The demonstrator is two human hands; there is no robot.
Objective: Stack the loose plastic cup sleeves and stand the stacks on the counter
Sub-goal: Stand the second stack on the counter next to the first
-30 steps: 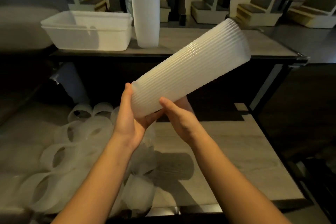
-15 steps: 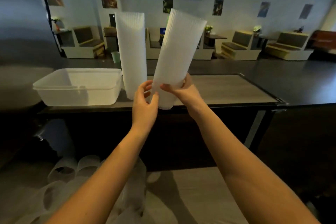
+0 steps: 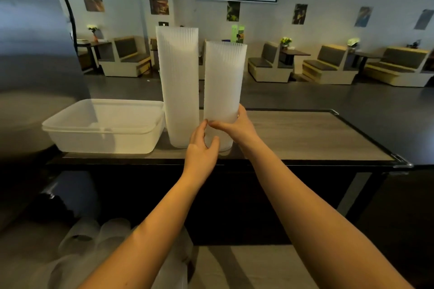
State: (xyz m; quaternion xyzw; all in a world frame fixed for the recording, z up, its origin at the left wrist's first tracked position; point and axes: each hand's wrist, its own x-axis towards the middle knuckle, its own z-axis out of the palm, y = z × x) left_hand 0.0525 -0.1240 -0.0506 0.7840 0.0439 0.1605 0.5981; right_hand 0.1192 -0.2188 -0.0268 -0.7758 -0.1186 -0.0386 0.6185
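Centrally in the frame, the shorter stack of cup sleeves [image 3: 223, 82] is held upright, long axis vertical, wider mouth up and narrower end down on the counter [image 3: 305, 138], just right of the taller stack [image 3: 178, 82]. Its lower part is gripped by the right hand [image 3: 237, 126], thumb across the front, and its base is clasped by the curled left hand [image 3: 202, 150].

— What stands on the worktop [image 3: 305, 138]?
— Two stacks of ribbed, translucent white cup sleeves, both upright with the wide end up. The taller stack [image 3: 178, 87] is on the left. The shorter stack [image 3: 223, 82] is just beside it, with a narrow gap between them.
— Is the shorter one free?
— No. The left hand [image 3: 202, 145] and the right hand [image 3: 237, 126] grip it near its base.
— And the rest?
— Loose sleeves [image 3: 94, 239] lie heaped lower down, bottom left.
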